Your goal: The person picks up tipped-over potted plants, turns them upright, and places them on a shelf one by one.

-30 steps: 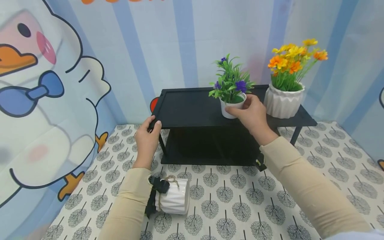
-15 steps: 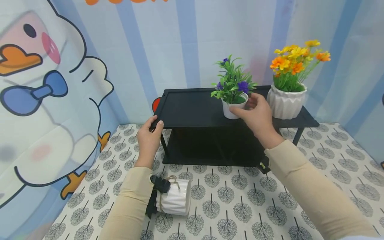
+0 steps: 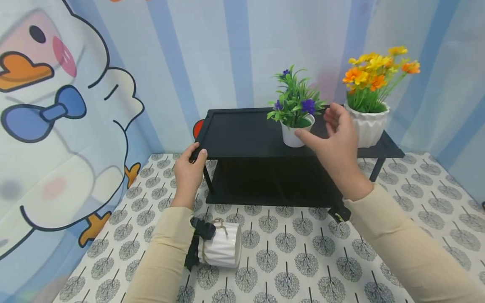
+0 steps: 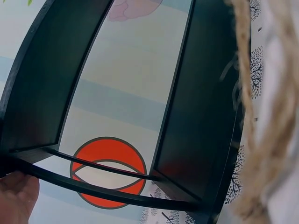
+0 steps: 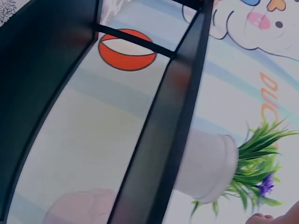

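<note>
A black two-tier shelf stands against the back curtain. My left hand grips its front left corner, thumb at the front and fingers at the edge; the left wrist view shows that hand at the corner too. On the top tier stands a small white pot with green leaves and purple flowers. My right hand is just right of this pot, fingers loosely bent and spread from the thumb, which is by the pot's side; contact is unclear. In the right wrist view fingertips show apart from the pot.
A white fluted pot of orange and yellow flowers stands at the top tier's right end. Another white pot, tied with twine, lies on its side on the tree-print cloth by the left forearm. Wrist cameras are strapped on.
My right hand has let go of the purple-flowered plant's pot, its fingers spreading and drawing back to the right. The left hand stays on the shelf corner.
</note>
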`<state>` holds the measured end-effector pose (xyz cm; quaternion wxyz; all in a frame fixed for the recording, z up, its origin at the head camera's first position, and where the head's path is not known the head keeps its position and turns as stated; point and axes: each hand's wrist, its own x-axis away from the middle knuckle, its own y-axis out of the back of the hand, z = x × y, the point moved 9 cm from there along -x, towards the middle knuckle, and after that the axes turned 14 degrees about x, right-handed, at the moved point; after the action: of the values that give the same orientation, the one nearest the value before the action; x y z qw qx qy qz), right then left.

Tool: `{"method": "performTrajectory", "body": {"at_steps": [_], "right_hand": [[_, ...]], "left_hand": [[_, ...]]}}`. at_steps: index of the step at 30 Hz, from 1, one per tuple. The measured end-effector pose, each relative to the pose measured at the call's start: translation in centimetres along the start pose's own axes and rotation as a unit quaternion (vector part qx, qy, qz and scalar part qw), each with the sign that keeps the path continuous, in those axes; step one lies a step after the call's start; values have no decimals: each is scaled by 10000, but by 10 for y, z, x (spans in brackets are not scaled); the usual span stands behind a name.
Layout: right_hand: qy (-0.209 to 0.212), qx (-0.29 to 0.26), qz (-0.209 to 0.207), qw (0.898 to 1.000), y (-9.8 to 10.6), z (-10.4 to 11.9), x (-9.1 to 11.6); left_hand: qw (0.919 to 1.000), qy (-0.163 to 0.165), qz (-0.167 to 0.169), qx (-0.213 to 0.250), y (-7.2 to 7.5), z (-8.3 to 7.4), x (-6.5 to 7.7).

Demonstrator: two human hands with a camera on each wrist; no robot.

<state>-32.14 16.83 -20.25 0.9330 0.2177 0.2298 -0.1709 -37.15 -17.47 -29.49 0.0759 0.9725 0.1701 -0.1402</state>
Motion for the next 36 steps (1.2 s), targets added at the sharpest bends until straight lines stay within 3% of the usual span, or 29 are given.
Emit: {"method": "performTrajectory", "body": {"at_steps": [6, 12, 27, 33, 36], "right_hand": [[213, -30, -118, 9997, 9, 13, 3], [297, 131, -232, 9992, 23, 12, 5], [-427, 533, -529, 9963, 73, -27, 6], [-720, 1061, -568, 9901, 93, -50, 8], [-866, 1209, -557, 9873, 102, -63, 8]], "left_hand": [[10000, 0, 15, -3, -1, -1, -1], [10000, 25, 37, -64, 0, 1, 0], [9997, 24, 46, -228, 2, -3, -1], [9979, 375, 261, -450, 12, -6, -1], [9977, 315, 278, -540, 21, -16, -1]]}}
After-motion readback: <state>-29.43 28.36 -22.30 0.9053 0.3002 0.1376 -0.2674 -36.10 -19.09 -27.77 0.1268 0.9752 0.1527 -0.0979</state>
